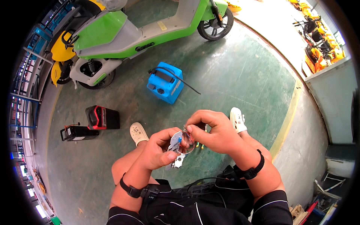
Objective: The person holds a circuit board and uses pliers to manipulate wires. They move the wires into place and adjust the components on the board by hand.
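Note:
My left hand [156, 150] grips a small grey plate-like part [174, 142] with a blue piece on it, thumb pressed to its near side. Thin red and white wires [192, 145] loop out of this part toward my right hand [213, 131]. There, thumb and forefinger are pinched together at the wires' upper end; what exactly lies between the fingertips is too small to tell. Below the grey part shows a whitish metal piece with cut-outs [179, 161]. Two thin yellow-green tips [200, 146] show beneath my right hand; their kind is unclear.
A blue battery box [172, 88] with a black cable stands on the green floor ahead. Two black battery packs, one red-trimmed [103, 117] and one plain [77, 133], sit at left. Beyond is a green and grey scooter [138, 35]. A grey cabinet [332, 97] stands at right.

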Motion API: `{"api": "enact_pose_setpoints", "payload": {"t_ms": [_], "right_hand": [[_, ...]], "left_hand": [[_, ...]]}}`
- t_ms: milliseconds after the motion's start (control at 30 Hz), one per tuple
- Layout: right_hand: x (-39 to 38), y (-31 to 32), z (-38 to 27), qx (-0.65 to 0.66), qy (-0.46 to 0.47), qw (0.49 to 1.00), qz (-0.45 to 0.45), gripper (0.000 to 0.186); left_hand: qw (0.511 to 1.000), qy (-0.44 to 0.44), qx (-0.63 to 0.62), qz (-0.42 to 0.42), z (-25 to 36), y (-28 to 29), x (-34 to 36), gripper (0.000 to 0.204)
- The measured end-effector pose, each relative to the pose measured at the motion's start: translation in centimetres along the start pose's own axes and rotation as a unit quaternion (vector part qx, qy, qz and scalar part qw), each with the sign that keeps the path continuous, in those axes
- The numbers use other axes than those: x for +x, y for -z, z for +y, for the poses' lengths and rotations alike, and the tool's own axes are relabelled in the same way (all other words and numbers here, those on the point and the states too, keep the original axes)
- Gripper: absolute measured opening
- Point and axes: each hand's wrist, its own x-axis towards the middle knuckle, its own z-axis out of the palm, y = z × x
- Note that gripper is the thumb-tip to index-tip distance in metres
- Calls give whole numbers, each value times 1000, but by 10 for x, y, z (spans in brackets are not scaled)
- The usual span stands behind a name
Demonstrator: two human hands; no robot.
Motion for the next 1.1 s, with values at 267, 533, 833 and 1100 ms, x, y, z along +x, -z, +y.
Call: {"api": "enact_pose_setpoints", "payload": {"t_ms": [267,533,833,1100], "right_hand": [[-4,2,2,161,-109,981,-12,14],[-4,6,-11,224,-132,965,-43,15],[-9,7,1,413,-153,896,-52,20],[-3,6,10,309,-132,942,12,22]], "left_hand": [[989,19,-129,-67,-6,9,2,63],[999,13,-41,-11,0,4,-4,64],[980,18,-199,5,-8,7,-3,64],[996,-24,-49,64,0,6,-1,48]]}}
